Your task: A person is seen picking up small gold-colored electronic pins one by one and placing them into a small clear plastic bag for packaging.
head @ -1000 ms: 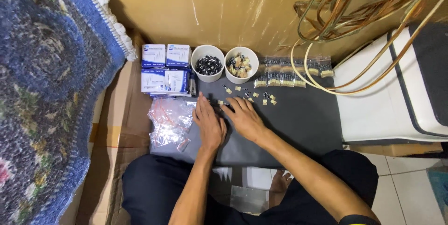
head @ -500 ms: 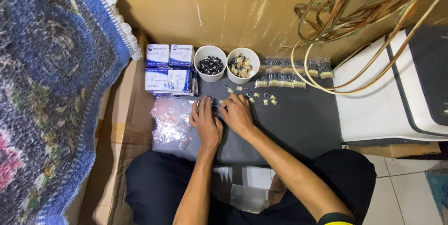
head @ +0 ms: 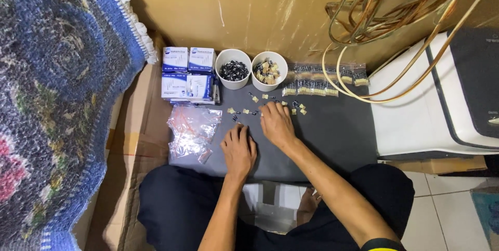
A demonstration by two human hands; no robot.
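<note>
My left hand (head: 239,149) lies palm down on the dark grey mat (head: 332,131), fingers together, near a small black part. My right hand (head: 277,123) rests just ahead of it, its fingertips among several small black and beige parts (head: 260,106) scattered on the mat. What the fingertips pinch is too small to tell. Behind the loose parts stand two white cups: one with black parts (head: 233,69), one with beige and black parts (head: 268,70).
Blue and white small boxes (head: 187,73) are stacked at the back left. Clear zip bags (head: 191,131) lie left of my hands, filled bags (head: 322,80) line the back right. Copper tubing coils (head: 395,17) hang over a white appliance (head: 436,100). A blue rug (head: 57,100) covers the left.
My left hand has drawn back toward me, away from the loose parts. My right hand stays at the scattered parts.
</note>
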